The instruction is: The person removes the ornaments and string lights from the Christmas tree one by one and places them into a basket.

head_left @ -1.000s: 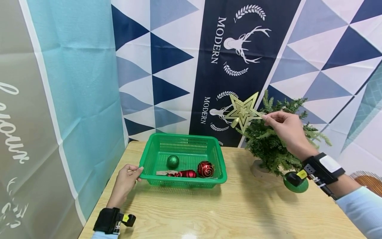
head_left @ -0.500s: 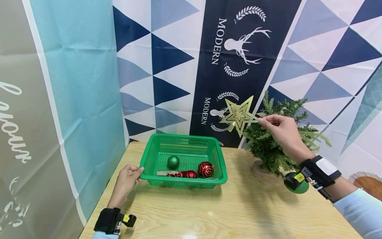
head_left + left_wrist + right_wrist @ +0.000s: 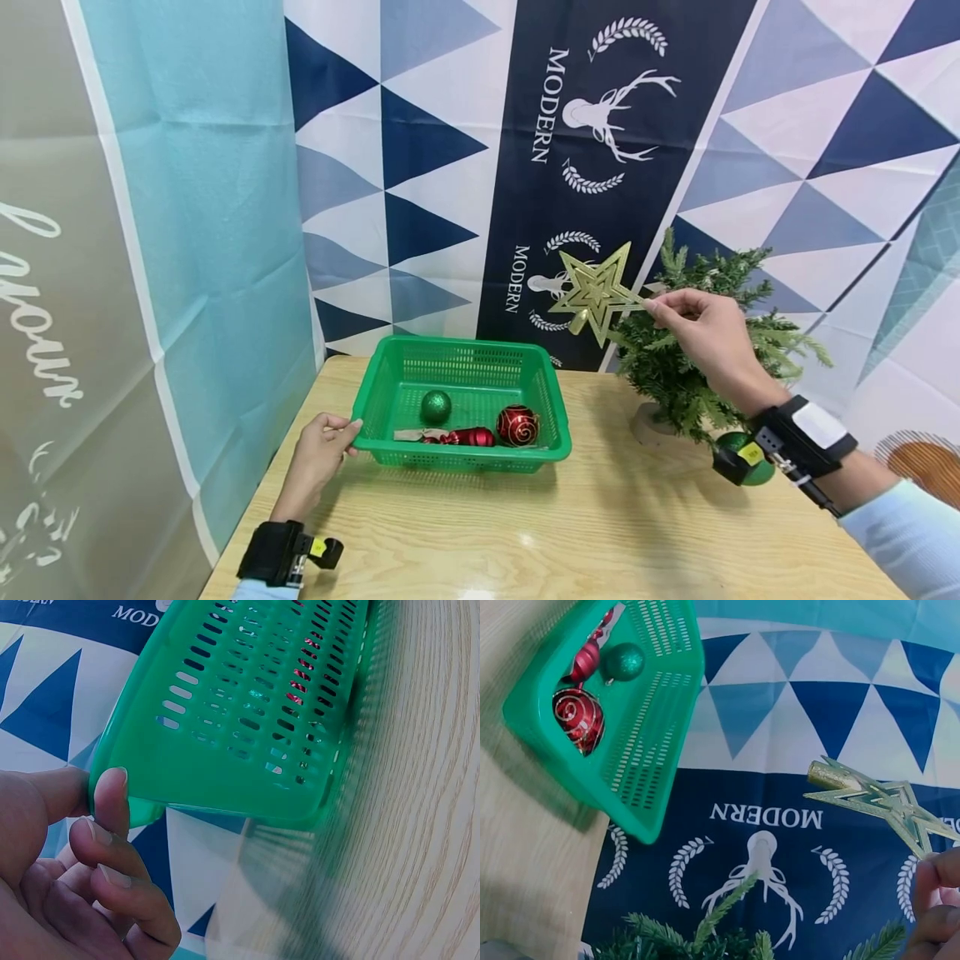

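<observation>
Right grip (image 3: 705,335) pinches the star (image 3: 596,292) by its three-o'clock tip, left grip (image 3: 318,450) the basket (image 3: 465,452) at eight; light firmness should prevent twisting.

The wood-grain table (image 3: 525,533) bears a green basket (image 3: 450,452) and small tree (image 3: 652,367).

The pale wood-grain table (image 3: 480,533) is viewed from above by the head camera, angled forward and down. The perforated green plastic basket (image 3: 202,769) is shared by all views: framed sideways at close range from the left wrist, and sideways from farther off at the right wrist.
</observation>
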Demonstrator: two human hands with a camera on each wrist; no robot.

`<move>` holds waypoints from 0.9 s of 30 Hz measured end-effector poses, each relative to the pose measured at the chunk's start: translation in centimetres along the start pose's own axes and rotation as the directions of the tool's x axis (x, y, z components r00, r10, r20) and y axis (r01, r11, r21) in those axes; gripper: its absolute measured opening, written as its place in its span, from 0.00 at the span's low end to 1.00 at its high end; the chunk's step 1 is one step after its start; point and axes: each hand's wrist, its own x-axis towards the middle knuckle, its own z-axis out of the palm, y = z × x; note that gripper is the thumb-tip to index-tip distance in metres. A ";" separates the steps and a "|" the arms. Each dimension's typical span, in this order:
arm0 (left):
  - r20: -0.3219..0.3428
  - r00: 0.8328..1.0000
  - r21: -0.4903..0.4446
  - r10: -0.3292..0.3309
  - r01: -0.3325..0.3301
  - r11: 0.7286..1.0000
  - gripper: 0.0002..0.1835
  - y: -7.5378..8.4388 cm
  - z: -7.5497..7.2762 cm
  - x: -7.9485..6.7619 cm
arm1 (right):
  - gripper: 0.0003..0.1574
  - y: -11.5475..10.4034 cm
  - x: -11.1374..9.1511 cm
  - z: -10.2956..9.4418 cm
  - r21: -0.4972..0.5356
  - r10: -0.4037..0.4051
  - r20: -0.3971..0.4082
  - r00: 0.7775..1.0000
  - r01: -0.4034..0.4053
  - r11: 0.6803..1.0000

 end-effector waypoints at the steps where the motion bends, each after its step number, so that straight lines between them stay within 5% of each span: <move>1: 0.000 1.000 -0.001 -0.003 0.003 1.000 0.16 0.0 0.0 0.0 | 0.30 0.0 -0.1 0.1 0.001 0.003 0.002 1.000 -0.003 1.000; 27: -0.002 1.000 -0.006 -0.002 0.002 1.000 0.16 0.0 0.0 0.0 | 0.23 -0.8 -1.4 1.3 -0.031 -0.085 -0.009 0.996 0.085 0.996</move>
